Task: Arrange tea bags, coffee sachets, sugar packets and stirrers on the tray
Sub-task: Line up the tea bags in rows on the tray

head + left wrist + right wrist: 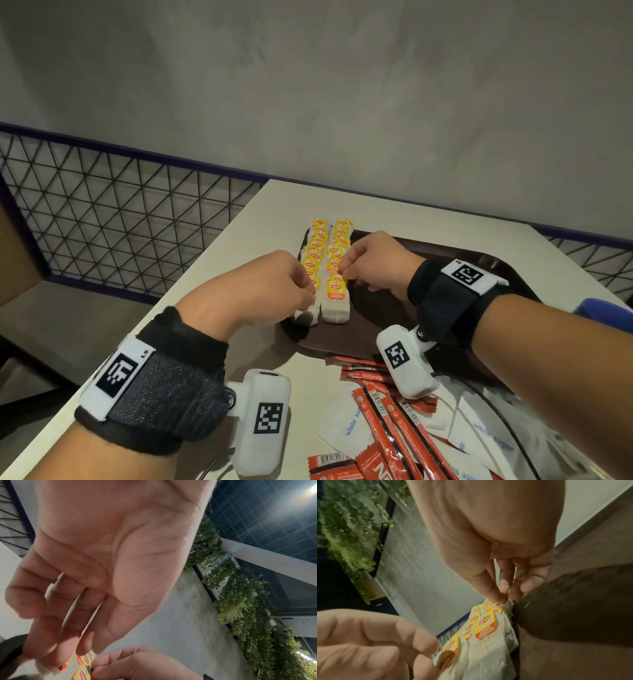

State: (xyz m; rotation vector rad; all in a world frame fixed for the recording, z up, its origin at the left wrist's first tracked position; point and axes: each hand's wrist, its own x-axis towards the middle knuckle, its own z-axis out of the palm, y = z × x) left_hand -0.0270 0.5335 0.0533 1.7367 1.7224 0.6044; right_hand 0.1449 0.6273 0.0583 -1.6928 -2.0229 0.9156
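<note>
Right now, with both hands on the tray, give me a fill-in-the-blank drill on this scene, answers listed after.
1. The Lipton tea bags lie on the brown tray in ____ rows.
2. The red coffee sachets lie loose on the ____, not yet on the tray.
3. The right hand pinches a tea bag ____ between thumb and fingertips.
4. The left hand works at the ____ row of tea bags.

Answers: two; table; tag; left
</note>
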